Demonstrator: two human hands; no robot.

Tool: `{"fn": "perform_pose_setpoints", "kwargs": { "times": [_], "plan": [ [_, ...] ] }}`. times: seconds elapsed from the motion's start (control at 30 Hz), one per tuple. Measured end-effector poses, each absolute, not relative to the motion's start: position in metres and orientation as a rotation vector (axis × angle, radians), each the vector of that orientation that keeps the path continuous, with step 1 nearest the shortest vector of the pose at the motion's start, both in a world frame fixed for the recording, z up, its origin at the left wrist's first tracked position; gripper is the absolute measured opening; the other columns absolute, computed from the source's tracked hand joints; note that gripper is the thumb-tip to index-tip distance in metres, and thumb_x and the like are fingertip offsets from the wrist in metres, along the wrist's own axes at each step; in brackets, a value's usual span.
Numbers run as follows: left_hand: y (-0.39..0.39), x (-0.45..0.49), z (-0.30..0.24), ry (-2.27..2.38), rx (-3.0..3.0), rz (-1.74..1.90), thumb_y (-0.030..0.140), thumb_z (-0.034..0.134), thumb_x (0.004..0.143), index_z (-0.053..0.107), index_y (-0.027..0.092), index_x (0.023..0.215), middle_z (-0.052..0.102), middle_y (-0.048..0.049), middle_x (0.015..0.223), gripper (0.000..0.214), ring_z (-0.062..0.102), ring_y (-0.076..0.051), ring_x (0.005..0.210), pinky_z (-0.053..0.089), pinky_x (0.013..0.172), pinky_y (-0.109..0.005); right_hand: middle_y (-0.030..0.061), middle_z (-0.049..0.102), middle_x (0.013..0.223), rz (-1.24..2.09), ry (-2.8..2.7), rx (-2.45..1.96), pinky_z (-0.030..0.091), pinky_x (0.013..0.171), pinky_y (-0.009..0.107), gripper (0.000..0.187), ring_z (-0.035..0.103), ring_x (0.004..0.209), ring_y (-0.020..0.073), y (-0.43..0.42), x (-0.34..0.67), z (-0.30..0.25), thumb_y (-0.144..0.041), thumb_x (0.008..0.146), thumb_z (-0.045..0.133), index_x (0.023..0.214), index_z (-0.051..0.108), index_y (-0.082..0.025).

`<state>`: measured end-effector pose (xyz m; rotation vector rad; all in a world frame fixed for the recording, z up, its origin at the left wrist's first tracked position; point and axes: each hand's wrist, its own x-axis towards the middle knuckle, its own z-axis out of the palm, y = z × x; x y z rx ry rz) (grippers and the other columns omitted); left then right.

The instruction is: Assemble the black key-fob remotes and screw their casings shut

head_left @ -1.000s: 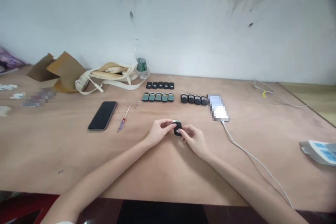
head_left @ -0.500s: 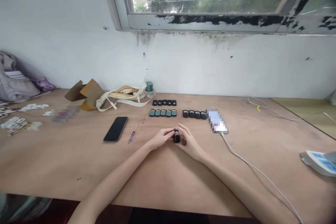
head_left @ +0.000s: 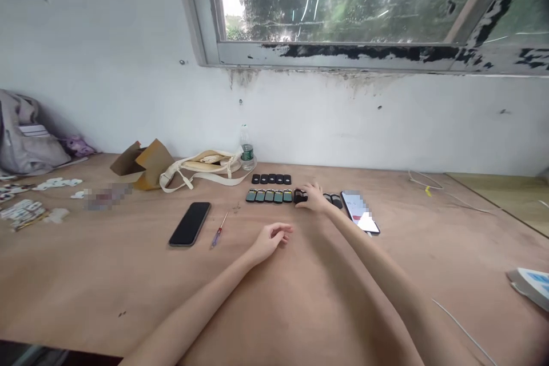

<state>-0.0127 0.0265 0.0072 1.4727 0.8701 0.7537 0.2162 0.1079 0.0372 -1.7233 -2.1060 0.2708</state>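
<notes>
The right hand (head_left: 313, 198) reaches to the far side of the desk (head_left: 107, 280), and its fingers (head_left: 305, 193) curl down onto a small black case (head_left: 299, 195). The grip is narrow and sits on top of the case, but I cannot tell if the hand is really holding it or just pressing on it. The case sits on the desk at the left end of a short row of black cases (head_left: 335, 201), and the hand hides most of that row. The left hand (head_left: 271, 241) lies near the middle of the desk, well apart from the right hand. Its fingers are loose and a bit open, and it holds nothing. Just left of the black case is a neat row of five cases with green tops (head_left: 269, 196). Behind that row is a row of five small black pieces (head_left: 271, 179). Nearer the left hand, a black phone (head_left: 189, 224) lies face down or dark, and a small screwdriver (head_left: 218, 233) with a red and blue handle lies just to its right. To the right of the hand on the case is a blurred white thing (head_left: 359, 211). Farther back stand a water bottle (head_left: 247, 151) and a cream bag (head_left: 201, 164), and a brown card box (head_left: 150, 164) sits to their left.
</notes>
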Motion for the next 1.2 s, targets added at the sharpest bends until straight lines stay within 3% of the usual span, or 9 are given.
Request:
{"fn": "perform_pose_setpoints", "kwargs": {
  "times": [0.2, 0.3, 0.4, 0.5, 0.63, 0.73, 0.83, 0.97, 1.2],
  "plan": [
    [0.026, -0.011, 0.004, 0.855, 1.471, 0.747, 0.032, 0.055, 0.084, 0.067, 0.012, 0.102, 0.068, -0.0117, 0.104, 0.029, 0.064, -0.016, 0.079, 0.051, 0.079, -0.032, 0.0105, 0.064, 0.116, 0.394, -2.129, -1.760, 0.027, 0.098, 0.059, 0.056, 0.039, 0.121, 0.0411, 0.125, 0.221, 0.035, -0.038, 0.061, 0.081, 0.113, 0.066, -0.025],
    [0.026, -0.010, 0.004, 0.856, 1.444, 0.731, 0.032, 0.055, 0.084, 0.067, 0.012, 0.102, 0.068, -0.0117, 0.102, 0.030, 0.063, -0.016, 0.078, 0.051, 0.078, -0.031, 0.0083, 0.067, 0.114, 0.509, -2.142, -1.716, 0.033, 0.100, 0.054, 0.063, 0.047, 0.119, 0.0385, 0.139, 0.227, 0.041, -0.038, 0.055, 0.084, 0.114, 0.066, -0.026],
    [0.026, -0.010, 0.004, 0.854, 1.432, 0.727, 0.031, 0.053, 0.084, 0.067, 0.011, 0.102, 0.068, -0.0121, 0.100, 0.030, 0.063, -0.015, 0.078, 0.050, 0.077, -0.030, 0.0093, 0.060, 0.128, 0.574, -2.114, -1.623, 0.040, 0.101, 0.042, 0.061, 0.053, 0.118, 0.0296, 0.162, 0.228, 0.049, -0.041, 0.070, 0.073, 0.126, 0.058, -0.022],
    [0.026, -0.010, 0.002, 0.841, 1.440, 0.727, 0.030, 0.051, 0.084, 0.067, 0.010, 0.100, 0.068, -0.0120, 0.097, 0.030, 0.063, -0.015, 0.078, 0.050, 0.077, -0.030, 0.0109, 0.049, 0.140, 0.584, -2.057, -1.565, 0.040, 0.104, 0.038, 0.059, 0.050, 0.125, 0.0254, 0.190, 0.220, 0.050, -0.034, 0.079, 0.064, 0.134, 0.049, -0.019],
    [0.026, -0.010, 0.000, 0.824, 1.445, 0.729, 0.031, 0.050, 0.085, 0.067, 0.011, 0.098, 0.068, -0.0115, 0.097, 0.030, 0.063, -0.016, 0.080, 0.050, 0.078, -0.031, 0.0113, 0.054, 0.136, 0.637, -2.018, -1.548, 0.043, 0.103, 0.037, 0.068, 0.055, 0.120, 0.0252, 0.219, 0.209, 0.037, -0.018, 0.066, 0.074, 0.130, 0.053, -0.018],
    [0.027, -0.010, 0.000, 0.823, 1.440, 0.724, 0.031, 0.051, 0.084, 0.068, 0.011, 0.098, 0.069, -0.0115, 0.096, 0.030, 0.063, -0.017, 0.080, 0.050, 0.079, -0.032, 0.0101, 0.062, 0.125, 0.661, -1.967, -1.564, 0.046, 0.100, 0.038, 0.063, 0.061, 0.112, 0.0255, 0.229, 0.206, 0.025, -0.011, 0.061, 0.075, 0.122, 0.060, -0.017],
    [0.028, -0.010, 0.001, 0.817, 1.439, 0.716, 0.030, 0.051, 0.084, 0.068, 0.011, 0.097, 0.069, -0.0113, 0.094, 0.029, 0.063, -0.017, 0.079, 0.050, 0.078, -0.032, 0.0093, 0.067, 0.118, 0.651, -1.894, -1.571, 0.047, 0.098, 0.040, 0.050, 0.063, 0.107, 0.0254, 0.225, 0.209, 0.021, -0.016, 0.068, 0.071, 0.118, 0.063, -0.017],
    [0.028, -0.010, 0.001, 0.830, 1.447, 0.694, 0.026, 0.048, 0.085, 0.067, 0.010, 0.098, 0.068, -0.0115, 0.094, 0.029, 0.063, -0.016, 0.078, 0.050, 0.078, -0.031, 0.0125, 0.057, 0.132, 0.634, -1.824, -1.533, 0.045, 0.100, 0.038, 0.049, 0.057, 0.118, 0.0251, 0.197, 0.216, 0.030, -0.030, 0.080, 0.061, 0.126, 0.056, -0.013],
    [0.025, -0.011, 0.006, 0.835, 1.477, 0.665, 0.021, 0.046, 0.084, 0.066, 0.010, 0.098, 0.068, -0.0114, 0.097, 0.027, 0.063, -0.016, 0.081, 0.050, 0.077, -0.030, 0.0076, 0.066, 0.119, 0.608, -2.044, -1.401, 0.047, 0.099, 0.041, 0.048, 0.061, 0.111, 0.0277, 0.136, 0.216, 0.040, -0.034, 0.071, 0.072, 0.117, 0.065, -0.020]
  ]
}}
